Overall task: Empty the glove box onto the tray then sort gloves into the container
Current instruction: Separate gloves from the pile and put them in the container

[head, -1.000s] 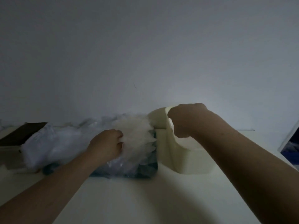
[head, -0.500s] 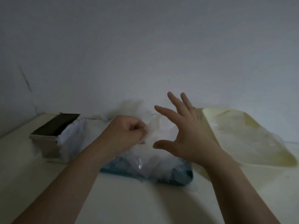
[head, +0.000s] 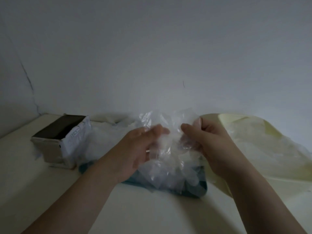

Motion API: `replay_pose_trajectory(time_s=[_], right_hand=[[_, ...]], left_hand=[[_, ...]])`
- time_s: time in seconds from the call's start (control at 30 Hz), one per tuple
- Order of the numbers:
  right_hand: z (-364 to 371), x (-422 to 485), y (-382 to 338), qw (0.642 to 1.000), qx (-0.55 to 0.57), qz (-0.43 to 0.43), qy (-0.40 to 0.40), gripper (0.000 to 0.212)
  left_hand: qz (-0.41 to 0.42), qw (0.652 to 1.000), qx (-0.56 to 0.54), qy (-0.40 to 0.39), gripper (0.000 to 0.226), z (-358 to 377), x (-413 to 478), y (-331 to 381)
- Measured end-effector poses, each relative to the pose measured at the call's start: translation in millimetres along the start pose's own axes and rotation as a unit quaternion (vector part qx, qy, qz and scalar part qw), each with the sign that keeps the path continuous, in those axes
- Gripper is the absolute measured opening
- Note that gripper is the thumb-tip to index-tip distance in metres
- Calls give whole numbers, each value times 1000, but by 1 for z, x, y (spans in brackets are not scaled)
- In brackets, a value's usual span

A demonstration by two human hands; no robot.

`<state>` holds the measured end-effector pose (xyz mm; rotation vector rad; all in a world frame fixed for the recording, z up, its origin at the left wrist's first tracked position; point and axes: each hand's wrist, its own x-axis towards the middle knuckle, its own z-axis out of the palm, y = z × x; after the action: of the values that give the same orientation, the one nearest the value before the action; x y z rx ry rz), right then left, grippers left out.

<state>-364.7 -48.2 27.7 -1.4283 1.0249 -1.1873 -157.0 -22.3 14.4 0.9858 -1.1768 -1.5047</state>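
A pale table (head: 152, 210) in a dim room fills the near ground, and two bare forearms reach over it toward a single clear glove (head: 168, 127) held up between the hands. The right hand (head: 207, 146) pinches one side of the thin film, thumb and curled fingers clamped on it. The left hand (head: 143, 149) meets the other side, but its fingertips are smeared by motion, so whether they are closed on the glove cannot be told. Working it from both sides looks like a way to pull one flimsy glove free of its neighbours and open it out before it is sorted.

Directly under the grip sits the teal tray (head: 200, 188), buried under a crumpled heap of gloves (head: 162, 174), so anything that slips falls back onto the pile. Just to the right of the grip, close beside the right hand, the cream container (head: 236, 117) lies with its mouth toward the person and some clear film already inside, a short carry for the held glove. Well to the left of the grip the glove box (head: 59, 137) stands open, its inside dark, apparently emptied. Beyond everything rises a plain grey wall (head: 152, 48)
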Motion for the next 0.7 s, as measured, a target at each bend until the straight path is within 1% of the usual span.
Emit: replay_pose_trajectory(time_s=[0.07,0.13,0.17,0.23,0.27,0.4,0.47,0.5,0.53,0.57,0.6,0.63,0.67,0.7], right_hand=[[2,0,2,999,19,21,-21,31],[2,0,4,999,14,30,-32,32],[1,0,5,999,1,26,-29,36],[-2,1,8,999,-49,14,-6,46],[-3,1,9,997,-81,18,9,48],[-6,4,11,973,-219,52,54,41],[-7,5,15,947,-306,13,92,39],[-7,5,17,939,-325,-22,110,41],[-8,5,17,944,-305,-47,118,47],[-10,5,17,960,-255,-51,102,55],[-10,4,14,980,-190,-29,53,63],[-10,2,11,993,-113,9,-25,69],[-9,0,9,993,-37,42,-100,68],[-7,0,11,987,20,59,-151,63]], left_hand=[[-2,1000,1,23,25,3,2,-7],[-3,998,-37,43,14,5,3,-8],[3,997,-62,46,12,5,4,-7],[17,993,-107,53,9,1,4,0],[20,991,-121,55,10,-1,2,4],[41,990,-122,55,18,-11,-3,16],[44,992,-107,50,23,-15,-5,19],[41,993,-106,33,18,-17,-5,20],[34,993,-112,12,12,-17,-6,20],[27,992,-119,-10,6,-18,-5,18],[20,991,-127,-34,2,-17,-5,16],[12,990,-130,-54,3,-15,-4,13],[7,990,-127,-67,4,-13,-3,10],[8,991,-111,-72,3,-9,-3,7]])
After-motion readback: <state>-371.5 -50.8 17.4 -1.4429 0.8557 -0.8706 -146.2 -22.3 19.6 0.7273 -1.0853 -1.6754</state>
